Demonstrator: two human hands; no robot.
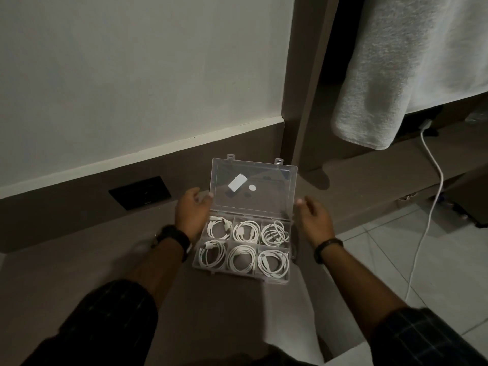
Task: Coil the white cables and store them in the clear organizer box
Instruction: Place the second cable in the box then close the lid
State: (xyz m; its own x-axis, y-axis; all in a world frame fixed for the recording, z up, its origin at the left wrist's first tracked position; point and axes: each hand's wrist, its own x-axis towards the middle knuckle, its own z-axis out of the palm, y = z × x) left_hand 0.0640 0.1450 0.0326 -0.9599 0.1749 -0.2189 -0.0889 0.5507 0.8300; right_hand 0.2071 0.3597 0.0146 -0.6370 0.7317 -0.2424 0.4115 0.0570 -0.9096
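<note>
Clear organizer box [244, 270] sits on the brown ledge [105, 260], lid [253, 191] raised, with a coiled white cable [242, 258] in each of six compartments. Left hand [191, 213] and right hand [314, 220] flank the lid, fingers spread, holding nothing.

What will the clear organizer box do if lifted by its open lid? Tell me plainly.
The organizer box looks like thin clear plastic, so the lid would probably flex at its hinge. All six compartments hold coiled white cables, so it is likely light but bottom-heavy. The loose coils could spill if it tips. Gripping the base on both sides seems safer.
</note>
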